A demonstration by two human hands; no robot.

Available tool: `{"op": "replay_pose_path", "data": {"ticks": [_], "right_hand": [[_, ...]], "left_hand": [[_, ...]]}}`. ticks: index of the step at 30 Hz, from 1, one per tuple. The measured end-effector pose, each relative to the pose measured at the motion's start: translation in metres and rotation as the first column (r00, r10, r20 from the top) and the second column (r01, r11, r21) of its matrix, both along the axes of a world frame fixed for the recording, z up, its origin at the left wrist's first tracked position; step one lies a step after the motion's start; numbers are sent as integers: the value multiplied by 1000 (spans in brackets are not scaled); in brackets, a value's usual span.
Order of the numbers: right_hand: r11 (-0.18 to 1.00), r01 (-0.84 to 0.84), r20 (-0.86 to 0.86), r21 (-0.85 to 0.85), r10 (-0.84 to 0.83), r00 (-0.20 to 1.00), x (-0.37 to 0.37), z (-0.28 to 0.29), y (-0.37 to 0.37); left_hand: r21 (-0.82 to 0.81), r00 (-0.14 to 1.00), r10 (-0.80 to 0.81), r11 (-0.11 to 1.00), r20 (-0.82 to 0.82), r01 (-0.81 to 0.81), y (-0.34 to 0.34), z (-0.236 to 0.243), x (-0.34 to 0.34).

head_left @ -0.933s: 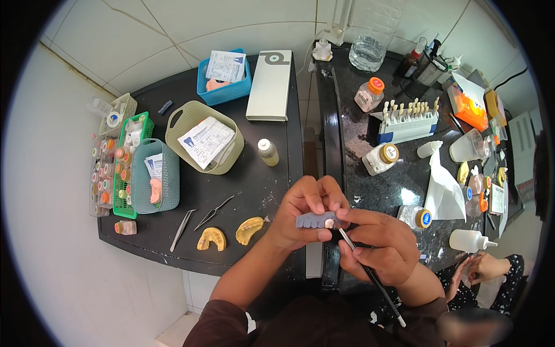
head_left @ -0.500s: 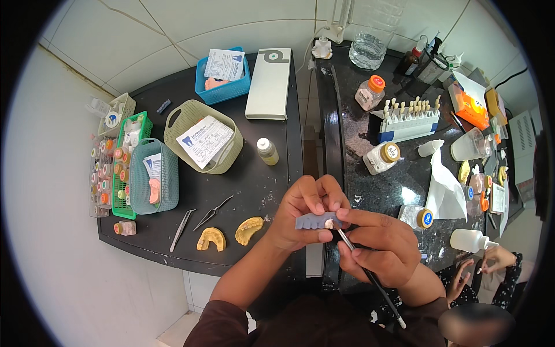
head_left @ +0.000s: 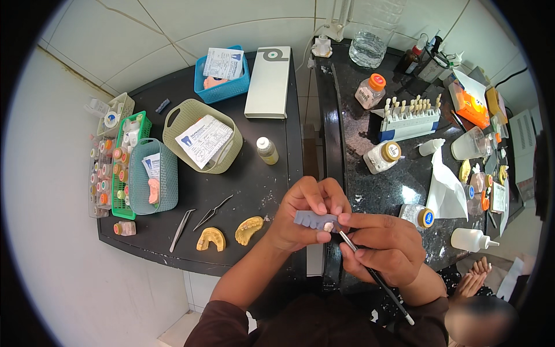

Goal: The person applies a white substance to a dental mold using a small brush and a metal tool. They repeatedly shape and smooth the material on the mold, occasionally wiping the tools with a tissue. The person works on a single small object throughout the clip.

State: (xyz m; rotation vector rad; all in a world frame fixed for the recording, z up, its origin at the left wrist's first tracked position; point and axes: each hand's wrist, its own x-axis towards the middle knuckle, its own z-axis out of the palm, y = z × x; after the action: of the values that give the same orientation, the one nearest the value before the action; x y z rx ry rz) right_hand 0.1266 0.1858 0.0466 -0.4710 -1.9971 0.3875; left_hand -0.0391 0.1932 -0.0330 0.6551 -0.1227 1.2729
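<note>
My left hand (head_left: 300, 217) pinches a grey-blue silicone dental impression (head_left: 310, 220) with a row of tooth hollows along its lower edge. A small whitish lump (head_left: 328, 226) sits at one of the hollows. My right hand (head_left: 390, 248) grips a thin brush-like tool (head_left: 381, 281) with a black handle and silver front part. The tool's upper end is close beside the lump; its very tip is too small to make out. Right fingertips touch the impression's right end. Two yellow dental casts (head_left: 211, 239) and tweezers (head_left: 182, 230) lie left of my forearm.
Baskets (head_left: 202, 136) and a white box (head_left: 267, 82) stand on the left table, with a small bottle (head_left: 267, 151). On the right counter are powder jars (head_left: 382, 157), a tooth shade guide (head_left: 409, 122) and tissue (head_left: 447, 188). Another person's hands (head_left: 475, 277) show lower right.
The brush-like tool has shifted slightly right, away from the lump, and the impression is turned a little. The other person's hands have moved down and closer together.
</note>
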Motion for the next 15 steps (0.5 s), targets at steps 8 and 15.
{"op": "replay_pose_path", "data": {"ticks": [8,15], "right_hand": [[1000,-7,51,-4,7,999,1,5,0],[1000,6,7,7,-6,1000,-1,2,0]], "left_hand": [[-9,1000,-13,1000,8,13,0,0,0],[-7,1000,0,1000,-16,0,-1,-1,1]]}}
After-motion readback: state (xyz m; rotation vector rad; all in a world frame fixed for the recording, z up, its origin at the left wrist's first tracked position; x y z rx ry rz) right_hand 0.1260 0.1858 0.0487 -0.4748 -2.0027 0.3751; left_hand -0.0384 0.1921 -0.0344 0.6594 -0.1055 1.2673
